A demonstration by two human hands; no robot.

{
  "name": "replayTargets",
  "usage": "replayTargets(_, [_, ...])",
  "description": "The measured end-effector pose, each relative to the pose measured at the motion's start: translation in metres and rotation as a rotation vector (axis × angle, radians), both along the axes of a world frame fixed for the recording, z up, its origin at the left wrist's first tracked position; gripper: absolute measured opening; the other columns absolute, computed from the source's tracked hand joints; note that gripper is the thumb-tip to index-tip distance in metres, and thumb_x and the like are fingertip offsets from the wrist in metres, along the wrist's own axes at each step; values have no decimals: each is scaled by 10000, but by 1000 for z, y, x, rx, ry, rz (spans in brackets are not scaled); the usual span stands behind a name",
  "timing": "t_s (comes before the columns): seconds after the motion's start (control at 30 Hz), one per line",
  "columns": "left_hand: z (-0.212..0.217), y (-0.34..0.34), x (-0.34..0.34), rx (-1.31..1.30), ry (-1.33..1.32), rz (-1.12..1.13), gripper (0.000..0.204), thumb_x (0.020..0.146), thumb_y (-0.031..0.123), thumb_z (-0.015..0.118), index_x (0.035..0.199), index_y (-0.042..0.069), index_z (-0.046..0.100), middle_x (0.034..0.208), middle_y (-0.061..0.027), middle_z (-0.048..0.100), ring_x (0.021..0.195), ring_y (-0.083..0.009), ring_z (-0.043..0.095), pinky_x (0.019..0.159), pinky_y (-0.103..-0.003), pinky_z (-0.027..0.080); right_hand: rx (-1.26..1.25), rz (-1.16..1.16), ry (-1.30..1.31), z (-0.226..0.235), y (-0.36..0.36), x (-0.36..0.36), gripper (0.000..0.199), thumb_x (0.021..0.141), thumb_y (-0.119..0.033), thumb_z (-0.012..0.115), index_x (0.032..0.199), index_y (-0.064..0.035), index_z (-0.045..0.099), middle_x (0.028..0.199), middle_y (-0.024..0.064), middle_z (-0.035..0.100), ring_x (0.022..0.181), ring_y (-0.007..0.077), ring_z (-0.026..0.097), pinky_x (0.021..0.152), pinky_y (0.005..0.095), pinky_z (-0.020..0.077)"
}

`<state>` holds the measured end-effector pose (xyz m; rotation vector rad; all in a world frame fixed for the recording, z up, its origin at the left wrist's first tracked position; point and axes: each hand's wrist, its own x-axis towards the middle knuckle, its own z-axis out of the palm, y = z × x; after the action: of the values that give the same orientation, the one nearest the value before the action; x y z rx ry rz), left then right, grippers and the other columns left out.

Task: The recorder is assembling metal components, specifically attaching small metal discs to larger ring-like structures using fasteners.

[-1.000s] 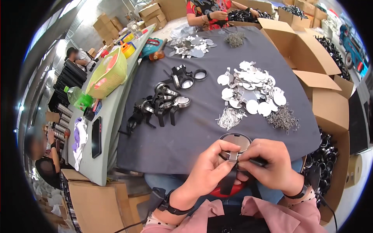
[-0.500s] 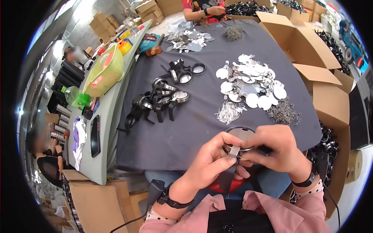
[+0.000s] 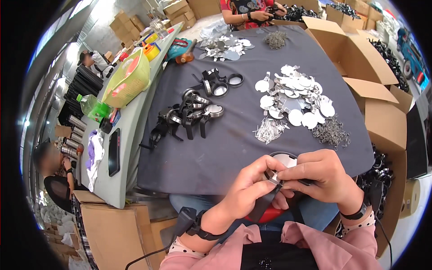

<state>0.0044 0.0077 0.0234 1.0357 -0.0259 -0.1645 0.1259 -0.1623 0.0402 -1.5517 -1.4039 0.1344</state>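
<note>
In front of my body I hold a round metal lid in a ring (image 3: 287,158) with a black handle (image 3: 264,206) pointing down. My left hand (image 3: 249,182) is closed around the ring and the handle joint, its thumb beside a small metal tab (image 3: 274,178). The right hand (image 3: 321,173) pinches at that same joint; any small part between those fingertips is too hidden to name. Ahead lie loose flat metal lids (image 3: 297,94), a heap of thin pins (image 3: 270,131) and a heap of small bent metal clips (image 3: 331,132).
Black-handled metal rings (image 3: 193,110) are piled left on the dark cloth (image 3: 238,148). Farther back are more metal discs (image 3: 227,47), a mallet (image 3: 186,55) and a person (image 3: 252,13). Cardboard boxes (image 3: 378,114) line the right; a side table (image 3: 108,186) bears a green basket (image 3: 128,83).
My right fingers have closed in over the tab and joint, covering more of the lid. The person across the table now has a dark thing in their hands. The whole view has shifted slightly.
</note>
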Motion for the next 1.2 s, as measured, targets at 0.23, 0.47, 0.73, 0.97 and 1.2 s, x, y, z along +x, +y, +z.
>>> replayTargets(0.23, [7,-3,0,77,32,33,264,874,71,390,1115,-17,450,904,-153,642,658,-173,652,566,-254,501,-1,25,-41,3,2,0,292,689,-27,765,966,-100,709,660,54,595,545,233,579,480,315,435])
replayTargets(0.47, [1,4,1,236,52,-2,499,774,215,518,1207,-18,431,892,-167,654,614,-170,643,513,-238,487,-102,43,-75,-4,6,0,362,739,-52,714,1090,-115,652,765,70,646,633,272,622,539,344,492])
replayTargets(0.73, [-40,14,1,803,-36,9,571,852,205,606,1331,-17,391,915,-174,664,751,-229,681,619,-317,535,-357,54,10,-61,4,9,302,830,-122,658,1125,-71,620,859,135,672,752,330,649,654,399,511])
replayTargets(0.97, [-73,18,11,1329,64,0,425,875,278,650,1135,-43,549,837,-248,655,792,-404,650,710,-411,514,-367,-123,291,-110,8,0,234,839,-118,657,1026,-13,563,819,180,647,737,365,632,649,422,498])
replayTargets(1.2, [-70,19,16,1284,90,17,327,857,258,667,974,-34,577,716,-221,632,691,-398,636,619,-414,499,-331,15,-121,-114,-2,8,181,790,-49,628,935,-14,524,820,136,559,693,329,573,609,411,481])
